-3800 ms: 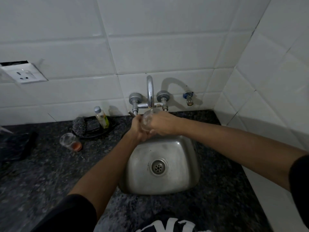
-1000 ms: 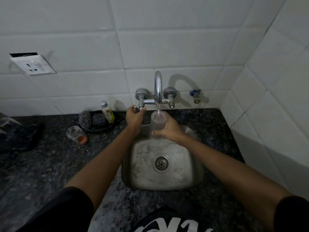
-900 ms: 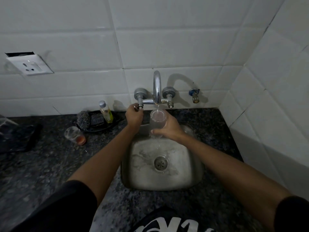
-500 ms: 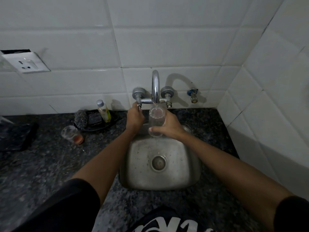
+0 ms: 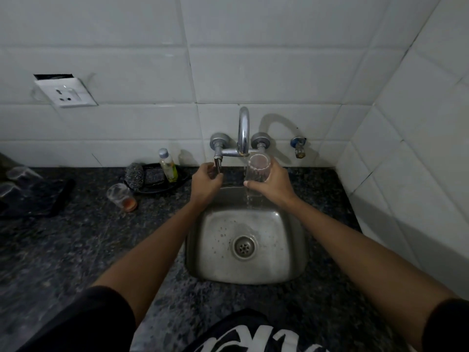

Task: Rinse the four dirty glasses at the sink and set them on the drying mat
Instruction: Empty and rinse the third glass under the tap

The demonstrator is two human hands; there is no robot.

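No legible text anywhere in view. White graphic print on the person's black shirt [image 5: 243, 339] at bottom edge is cut off & distorted, can't be read as letters. Small bottle [image 5: 168, 165] w/ yellow-green liquid by the wall: label too small & dim to read. Wall socket [image 5: 66, 92], tap [image 5: 243, 130], glasses: no markings, brand or numbers visible.

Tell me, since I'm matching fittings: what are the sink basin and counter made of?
The sink basin looks like brushed stainless steel: grey metal with a dull sheen. The counter appears to be polished dark granite, speckled grey on black; a stone-look laminate can't be ruled out.
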